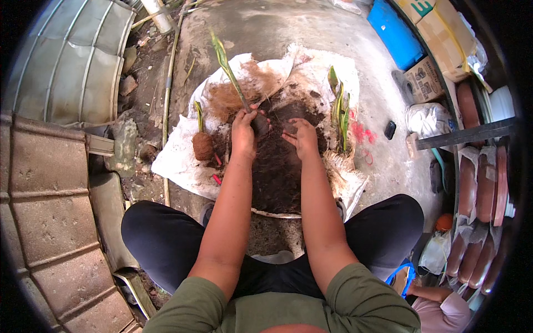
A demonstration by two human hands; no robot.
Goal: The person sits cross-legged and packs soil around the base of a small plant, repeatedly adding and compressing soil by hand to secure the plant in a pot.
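Note:
My left hand (pixel 244 132) grips a snake plant (pixel 228 70) low down, its long yellow-edged leaf leaning up and left. A dark clump of soil (pixel 260 126) at its base rests against my fingers. My right hand (pixel 305 137) hovers just right of it, fingers apart, over dark soil (pixel 277 170) heaped on a white woven sack (pixel 179 145). Brown fibre (pixel 229 98) is spread on the sack's upper left. A small snake plant with a fibre-wrapped root ball (pixel 202 146) stands at left. More snake plants (pixel 340 116) lie along the right side.
Two red-handled tools (pixel 217 179), partly hidden, lie near my left forearm. Red string (pixel 363 132) and a small black object (pixel 390 130) are on the concrete floor at right. Beyond are a blue container (pixel 393 35), boxes and a rack of brown pots (pixel 485 183). Another person's arm (pixel 433 293) shows lower right.

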